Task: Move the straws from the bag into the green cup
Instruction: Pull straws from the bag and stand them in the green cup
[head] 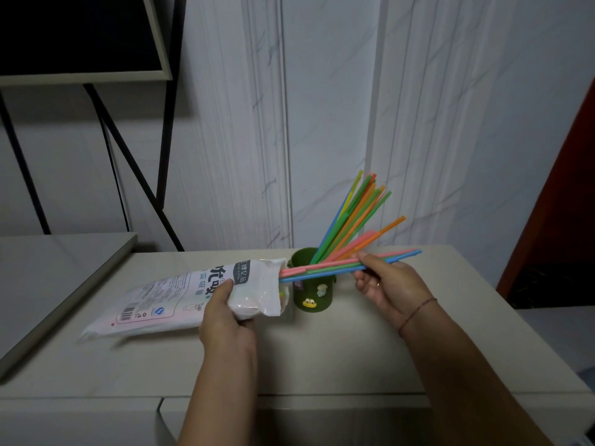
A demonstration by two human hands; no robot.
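L hand gripped bag near its mouth, left of green cup. R hand pinched few straws, half out of bag. Next prob: pull free, tip upright, drop w/ others in cup.

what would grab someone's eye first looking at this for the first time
The bright fan of coloured straws stands in the green cup at the middle of the pale table, leaning right. In front of it, the right hand pinches a few pink, green and blue straws lying sideways, their ends at the mouth of the white bag, which the left hand grips.
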